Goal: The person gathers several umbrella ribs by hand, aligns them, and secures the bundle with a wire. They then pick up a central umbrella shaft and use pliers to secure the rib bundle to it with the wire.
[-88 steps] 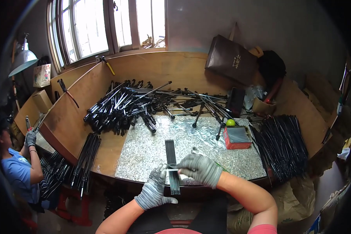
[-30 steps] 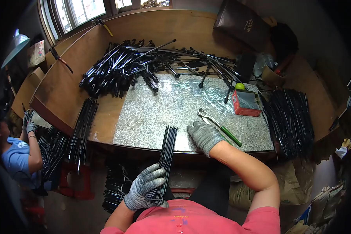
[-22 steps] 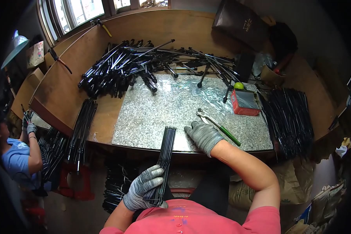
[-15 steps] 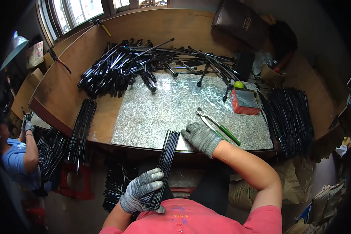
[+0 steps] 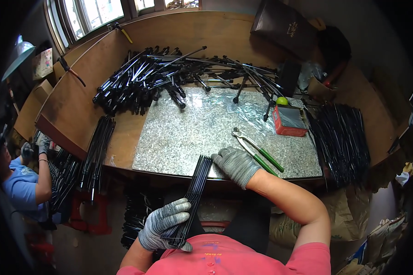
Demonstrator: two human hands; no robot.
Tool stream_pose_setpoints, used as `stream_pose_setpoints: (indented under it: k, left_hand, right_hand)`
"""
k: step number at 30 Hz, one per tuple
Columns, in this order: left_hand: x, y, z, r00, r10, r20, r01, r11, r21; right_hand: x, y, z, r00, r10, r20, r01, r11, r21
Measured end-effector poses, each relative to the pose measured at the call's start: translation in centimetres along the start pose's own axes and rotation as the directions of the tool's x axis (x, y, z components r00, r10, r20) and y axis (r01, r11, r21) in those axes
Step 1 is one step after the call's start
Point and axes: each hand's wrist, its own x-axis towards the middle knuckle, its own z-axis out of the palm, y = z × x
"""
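Rods [image 5: 198, 183]: metal-looking, glossy. Gloves [image 5: 237, 166]: knit cloth, matt. Pliers [image 5: 267, 156]: metal; smooth, plastic-looking handles. Surface [image 5: 179, 133]: stone-like, polished. Partition [image 5: 179, 30]: wood, smooth.

Window [image 5: 96, 16] cut off above, rods [image 5: 198, 184] partly hidden by left grip [image 5: 164, 223]

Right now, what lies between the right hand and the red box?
The green-handled pliers lie there on the stone slab, seen in the head view.

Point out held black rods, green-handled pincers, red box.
Held black rods [image 5: 197, 183]: head view, mid-length.
Green-handled pincers [image 5: 266, 155]: head view, upper green grip.
Red box [image 5: 291, 132]: head view, front wall.
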Motion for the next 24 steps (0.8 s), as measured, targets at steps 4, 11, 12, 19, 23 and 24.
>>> stream_pose_setpoints:
  k: [4, 11, 12, 19, 23, 24]
  left_hand:
    - [0.7, 0.3, -0.1, 1.0, 0.005, -0.009, -0.005, 1.0, 0.008]
    - [3.6, 1.3, -1.5, 0.994, 0.077, -0.078, -0.059, 0.975, 0.213]
    - [4.8, 1.3, -1.1, 0.987, 0.123, -0.107, -0.099, 0.973, 0.207]
    - [8.8, 3.6, -0.2, 0.944, 0.041, -0.326, -0.088, 0.987, -0.131]
    - [7.9, 3.0, 0.6, 0.738, -0.301, -0.604, -0.069, 0.857, -0.511]
    - [7.4, 1.9, 0.3, 0.683, -0.251, -0.686, -0.084, 0.906, -0.415]
  right_hand:
    - [0.3, 0.2, 1.0, 0.997, -0.052, -0.064, 0.058, 0.995, 0.084]
    - [-0.8, -4.1, -4.9, 0.887, -0.125, -0.445, 0.262, 0.93, 0.259]
    - [-1.3, -5.5, -5.3, 0.884, -0.183, -0.43, 0.347, 0.873, 0.344]
    - [-0.5, -6.3, -6.7, 0.852, -0.235, -0.468, 0.462, 0.758, 0.46]
    - [-0.7, -6.9, -7.6, 0.903, -0.09, -0.421, 0.354, 0.712, 0.607]
    - [-0.4, -7.1, -7.4, 0.926, -0.049, -0.375, 0.311, 0.666, 0.679]
